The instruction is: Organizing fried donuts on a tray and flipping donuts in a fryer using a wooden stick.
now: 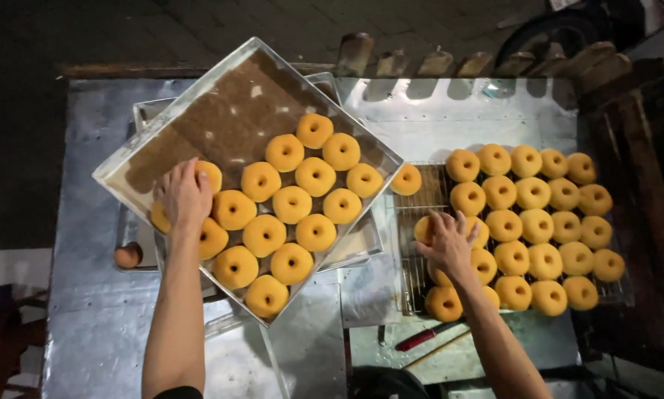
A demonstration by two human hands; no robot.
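Desk: we stand at a dull, scuffed sheet-metal desk [95, 325].
Tools: a red-handled tool [428, 336] and a thin wooden stick [439, 349] lie nearest us.
Right hand: our right hand [448, 244] rests on the ring doughnuts [536, 225] on the wire rack [420, 199], fingers spread; whether they grip one we cannot tell.
Left hand: our left hand [184, 196] lies on the smooth golden doughnuts [291, 205] in the tilted square metal tray [165, 125], fingers curled loosely over one.
Tray lining: brown, crumb-flecked paper [228, 111].
Far edge: weathered wooden slats [420, 63].
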